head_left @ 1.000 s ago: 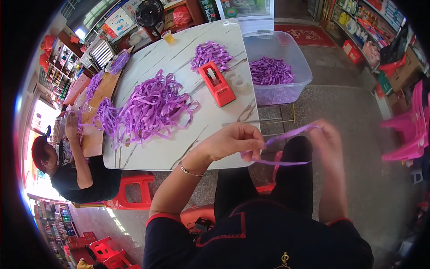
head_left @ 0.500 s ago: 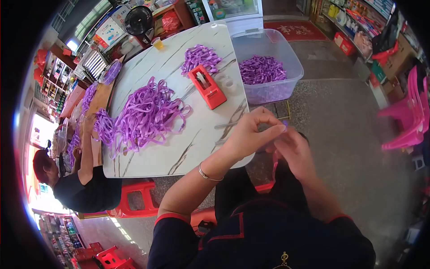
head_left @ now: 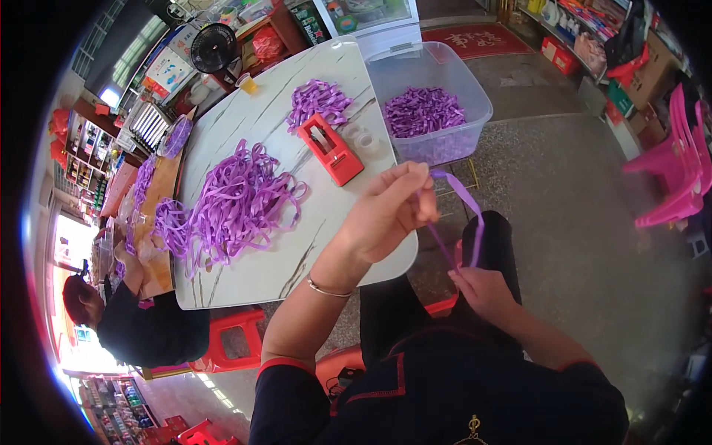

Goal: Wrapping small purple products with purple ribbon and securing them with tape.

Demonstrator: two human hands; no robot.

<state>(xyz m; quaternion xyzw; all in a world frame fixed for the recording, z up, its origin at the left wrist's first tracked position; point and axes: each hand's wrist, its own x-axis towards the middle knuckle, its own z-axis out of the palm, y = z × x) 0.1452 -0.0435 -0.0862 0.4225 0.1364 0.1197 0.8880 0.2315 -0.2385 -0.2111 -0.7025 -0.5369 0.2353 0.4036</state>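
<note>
My left hand (head_left: 389, 211) is raised over the near corner of the white marble-pattern table (head_left: 289, 259) and pinches the upper end of a purple ribbon strip (head_left: 466, 215). The strip loops down to my right hand (head_left: 482, 285), which grips its lower end above my lap. A big heap of loose purple ribbons (head_left: 233, 204) lies on the table to the left of my left hand. A red tape dispenser (head_left: 330, 148) and a clear tape roll (head_left: 365, 139) sit beyond my left hand.
A clear plastic bin (head_left: 434, 111) with purple ribbon pieces stands past the table's far right corner. A smaller ribbon pile (head_left: 319, 100) lies at the table's far end. Another person (head_left: 141, 326) sits at the left. Pink chairs (head_left: 675, 170) stand at the right; red stools (head_left: 230, 341) below.
Half a second ago my hands were together at the ribbon. Now they have drawn apart, left hand up, right hand down toward my lap, with the strip looped between them.
</note>
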